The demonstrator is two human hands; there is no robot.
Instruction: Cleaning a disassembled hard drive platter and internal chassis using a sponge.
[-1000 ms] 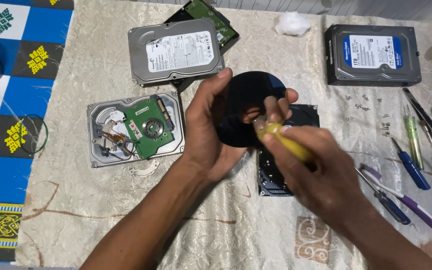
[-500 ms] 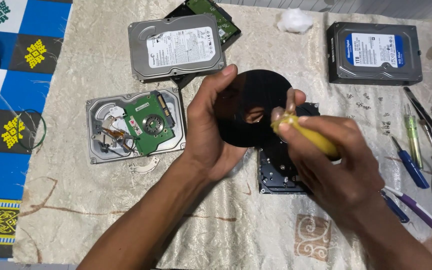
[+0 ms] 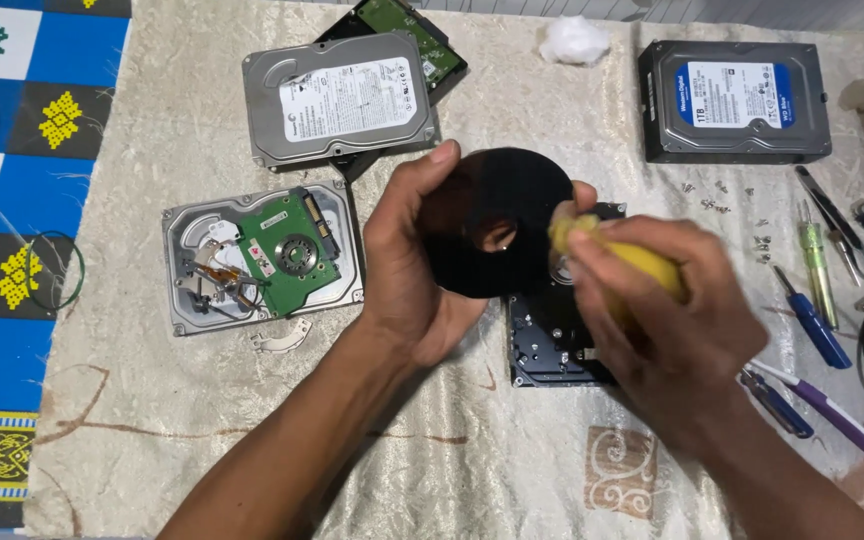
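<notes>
My left hand (image 3: 407, 270) holds a dark shiny disk platter (image 3: 497, 225) upright by its rim, with a fingertip showing through the centre hole. My right hand (image 3: 667, 325) grips a yellow cloth (image 3: 617, 255) and presses it against the platter's right edge. Beneath both hands lies an opened black drive case (image 3: 552, 345), partly hidden. Left of my left hand sits an open silver drive (image 3: 257, 255) with a green circuit board lying on it.
A closed silver drive (image 3: 337, 95) lies on another board at the back. A black drive with a blue label (image 3: 737, 100) sits back right, a white cotton wad (image 3: 572, 42) between them. Screwdrivers (image 3: 812, 320), tweezers and small screws (image 3: 722, 195) lie at the right.
My right hand with the yellow cloth has slid along the platter's right side, rubbing it. My left hand has tilted the platter slightly and kept its hold.
</notes>
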